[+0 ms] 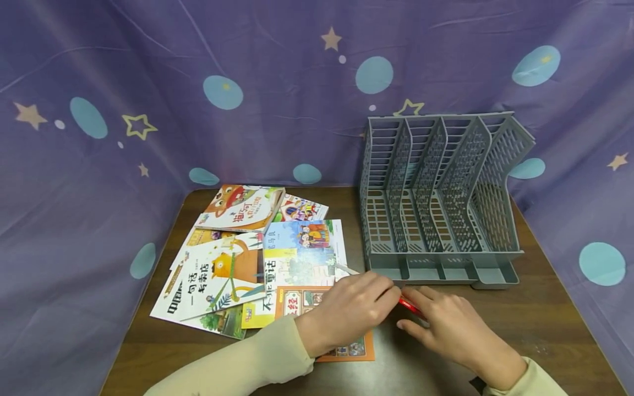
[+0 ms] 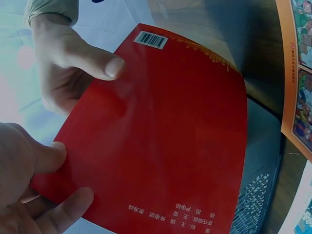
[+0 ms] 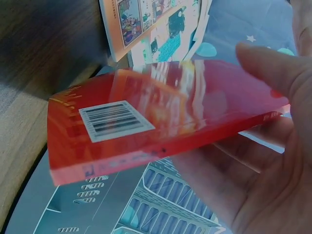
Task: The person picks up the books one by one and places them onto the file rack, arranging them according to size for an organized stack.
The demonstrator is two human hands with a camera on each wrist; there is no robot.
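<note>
A thin red book [image 1: 412, 309] is held between both hands near the front of the grey file rack [image 1: 446, 258]. In the left wrist view the red book [image 2: 161, 126] presents its back cover, with a white barcode at one corner. My left hand [image 1: 353, 303] grips the book by its edge, fingertips [image 2: 53, 153] over the cover. Farther along the same edge, my right hand [image 1: 453, 325] holds it, with the thumb [image 3: 268, 66] on the cover side and the other fingers beneath. From the head view only a narrow red strip shows, and the hands hide the rest.
Several picture books [image 1: 238, 269] lie overlapped on the left of the brown table [image 1: 555, 330]. An orange-bordered book [image 1: 359, 352] lies partly under my left forearm. The rack has upright dividers and small front trays. A purple curtain [image 1: 277, 143] hangs behind.
</note>
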